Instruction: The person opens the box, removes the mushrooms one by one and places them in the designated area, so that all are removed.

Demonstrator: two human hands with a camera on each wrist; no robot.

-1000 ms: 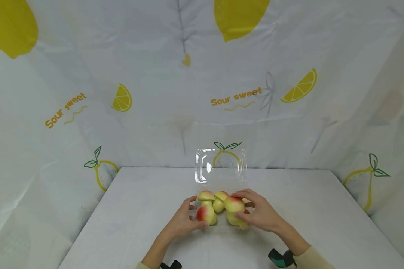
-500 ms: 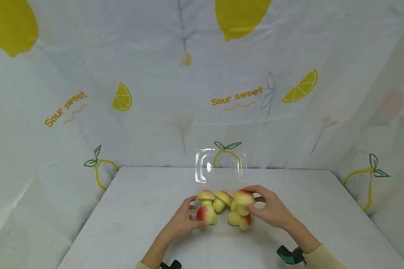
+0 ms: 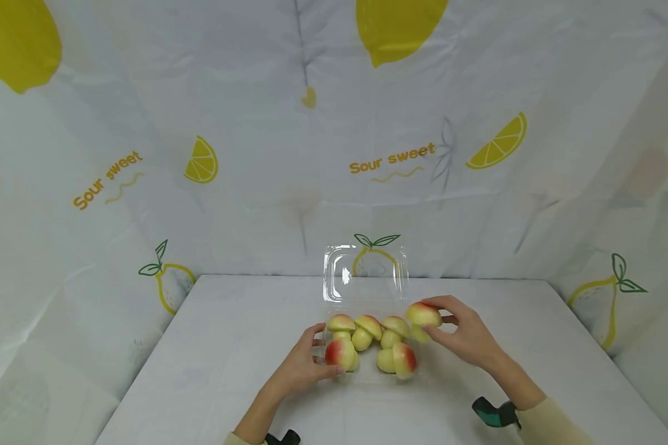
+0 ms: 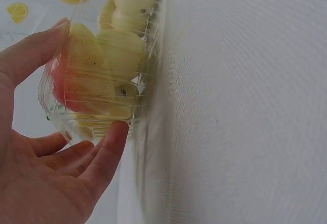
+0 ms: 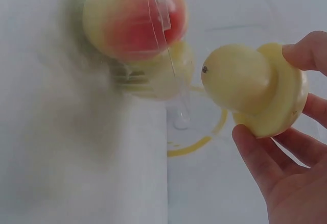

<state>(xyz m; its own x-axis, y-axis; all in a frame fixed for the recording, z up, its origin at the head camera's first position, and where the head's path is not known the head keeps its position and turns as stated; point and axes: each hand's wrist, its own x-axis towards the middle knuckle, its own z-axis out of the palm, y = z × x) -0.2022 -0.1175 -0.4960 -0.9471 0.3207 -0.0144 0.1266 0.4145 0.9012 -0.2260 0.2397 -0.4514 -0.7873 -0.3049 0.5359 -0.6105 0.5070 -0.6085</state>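
Clear plastic clamshell tray (image 3: pixel 367 364) sits near the counter's (image 3: pixel 228 346) front edge, its lid (image 3: pixel 365 274) standing open behind. The right hand (image 3: pixel 462 334) pinches one mushroom-shaped toy (image 3: pixel 423 316) just off the tray's right side, lifted clear of the counter. The left hand (image 3: pixel 303 364) steadies the tray's left wall, thumb and fingers curled around it. Four toys (as far as I can count) remain inside, so the unloading looks barely begun.
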